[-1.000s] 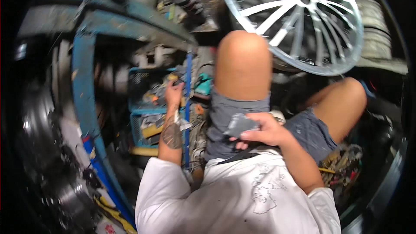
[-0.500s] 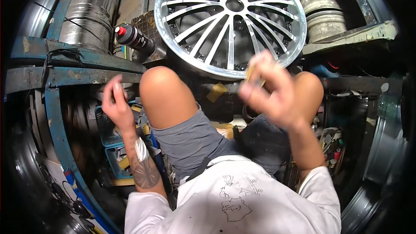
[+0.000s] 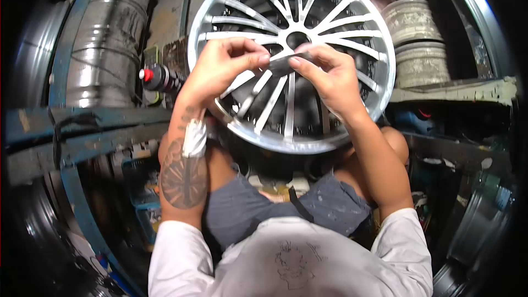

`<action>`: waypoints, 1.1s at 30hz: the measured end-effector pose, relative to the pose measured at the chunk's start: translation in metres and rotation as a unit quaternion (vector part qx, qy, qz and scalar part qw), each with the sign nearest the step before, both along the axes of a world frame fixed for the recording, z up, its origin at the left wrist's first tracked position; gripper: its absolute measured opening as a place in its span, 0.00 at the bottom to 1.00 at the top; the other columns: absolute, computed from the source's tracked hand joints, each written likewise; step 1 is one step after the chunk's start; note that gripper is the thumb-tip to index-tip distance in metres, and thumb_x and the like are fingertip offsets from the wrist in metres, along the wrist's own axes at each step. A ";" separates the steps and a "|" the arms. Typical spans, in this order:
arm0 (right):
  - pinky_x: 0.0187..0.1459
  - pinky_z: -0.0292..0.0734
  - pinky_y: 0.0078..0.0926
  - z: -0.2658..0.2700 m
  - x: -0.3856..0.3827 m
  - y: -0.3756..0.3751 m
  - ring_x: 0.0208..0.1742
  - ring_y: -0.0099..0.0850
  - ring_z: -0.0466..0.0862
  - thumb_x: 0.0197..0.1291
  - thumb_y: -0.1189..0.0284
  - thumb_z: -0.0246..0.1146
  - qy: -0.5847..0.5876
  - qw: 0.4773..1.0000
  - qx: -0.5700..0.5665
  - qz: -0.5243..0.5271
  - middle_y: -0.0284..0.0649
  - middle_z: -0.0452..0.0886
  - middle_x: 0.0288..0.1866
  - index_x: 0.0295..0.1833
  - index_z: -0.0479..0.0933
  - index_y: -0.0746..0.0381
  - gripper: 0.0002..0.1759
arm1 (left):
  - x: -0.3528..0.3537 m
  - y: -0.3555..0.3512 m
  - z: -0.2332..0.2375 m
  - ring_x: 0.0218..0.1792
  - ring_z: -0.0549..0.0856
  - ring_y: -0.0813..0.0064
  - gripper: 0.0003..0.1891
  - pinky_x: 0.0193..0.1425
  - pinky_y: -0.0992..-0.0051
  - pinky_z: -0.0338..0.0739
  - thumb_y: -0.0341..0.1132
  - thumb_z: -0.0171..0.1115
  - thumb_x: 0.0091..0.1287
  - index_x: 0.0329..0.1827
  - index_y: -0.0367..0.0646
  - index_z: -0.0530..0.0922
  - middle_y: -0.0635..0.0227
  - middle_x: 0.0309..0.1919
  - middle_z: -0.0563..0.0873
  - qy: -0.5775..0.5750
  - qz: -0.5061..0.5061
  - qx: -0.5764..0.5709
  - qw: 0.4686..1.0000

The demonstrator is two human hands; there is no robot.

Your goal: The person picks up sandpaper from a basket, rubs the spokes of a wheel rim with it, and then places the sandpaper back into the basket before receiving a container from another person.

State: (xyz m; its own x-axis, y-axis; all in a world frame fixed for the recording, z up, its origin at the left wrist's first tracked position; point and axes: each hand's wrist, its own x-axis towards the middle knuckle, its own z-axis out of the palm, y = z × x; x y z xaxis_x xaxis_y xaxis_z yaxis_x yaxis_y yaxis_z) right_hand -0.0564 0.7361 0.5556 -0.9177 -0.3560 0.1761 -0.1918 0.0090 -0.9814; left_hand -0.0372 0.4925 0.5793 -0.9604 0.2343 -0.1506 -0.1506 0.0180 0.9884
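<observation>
A dark grey, flat scrap that looks like sandpaper [image 3: 281,66] is stretched between my two hands, above the hub of a silver multi-spoke wheel rim [image 3: 286,144]. My left hand [image 3: 223,69] pinches its left end between thumb and fingers. My right hand [image 3: 331,77] grips the other end, thumb on top. The wheel rim lies face up in front of my knees, with bright spokes and dark gaps between them. Part of its face is hidden behind my hands and forearms.
A dark bottle with a red cap [image 3: 159,78] stands left of the wheel rim. Stacked metal wheel barrels [image 3: 104,71] rise at the left, and more barrels [image 3: 417,44] at the right. A worn blue metal frame [image 3: 110,124] runs along the left side, with blue baskets [image 3: 144,209] below.
Both hands have come up over the wheel rim and together on the sandpaper. The left hand was apart by the left knee. The view has shifted, so the rim appears lower.
</observation>
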 end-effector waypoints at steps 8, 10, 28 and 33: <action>0.49 0.81 0.21 -0.005 -0.041 -0.015 0.45 0.20 0.87 0.70 0.70 0.73 -0.223 0.967 -0.099 0.071 0.36 0.89 0.44 0.51 0.83 0.66 0.12 | -0.035 -0.002 -0.012 0.42 0.86 0.83 0.12 0.51 0.79 0.81 0.28 0.77 0.67 0.50 0.34 0.87 0.70 0.41 0.90 -0.060 0.004 0.004 0.998; 0.49 0.81 0.21 -0.004 -0.047 -0.016 0.45 0.20 0.87 0.72 0.65 0.72 -0.277 0.947 -0.093 0.132 0.37 0.89 0.45 0.52 0.82 0.65 0.14 | -0.033 -0.011 -0.016 0.45 0.86 0.81 0.10 0.54 0.77 0.81 0.29 0.75 0.69 0.48 0.35 0.87 0.70 0.42 0.90 -0.060 0.010 0.023 0.998; 0.64 0.74 0.26 -0.021 0.005 -0.048 0.63 0.27 0.79 0.54 0.89 0.60 -0.289 0.920 0.038 0.260 0.45 0.79 0.64 0.35 0.67 0.56 0.15 | -0.040 -0.086 -0.098 0.65 0.82 0.42 0.36 0.70 0.53 0.76 0.42 0.67 0.70 0.81 0.46 0.66 0.42 0.68 0.78 0.163 0.296 -0.491 0.803; 0.45 0.76 0.34 -0.023 0.021 -0.053 0.41 0.45 0.78 0.54 0.83 0.65 0.030 0.929 0.307 0.206 0.44 0.73 0.39 0.38 0.68 0.62 0.12 | -0.040 -0.076 -0.097 0.57 0.86 0.36 0.34 0.66 0.51 0.79 0.32 0.63 0.71 0.80 0.40 0.64 0.35 0.52 0.87 0.070 0.283 -0.387 0.875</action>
State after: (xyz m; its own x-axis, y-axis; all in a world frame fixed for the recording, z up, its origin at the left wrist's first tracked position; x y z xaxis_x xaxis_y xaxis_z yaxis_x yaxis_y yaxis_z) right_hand -0.0350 0.6833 0.5325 -0.6765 -0.7249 -0.1296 -0.3578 0.4774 -0.8025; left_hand -0.0772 0.4161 0.4820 -0.9116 -0.4043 0.0740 -0.2307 0.6523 0.7220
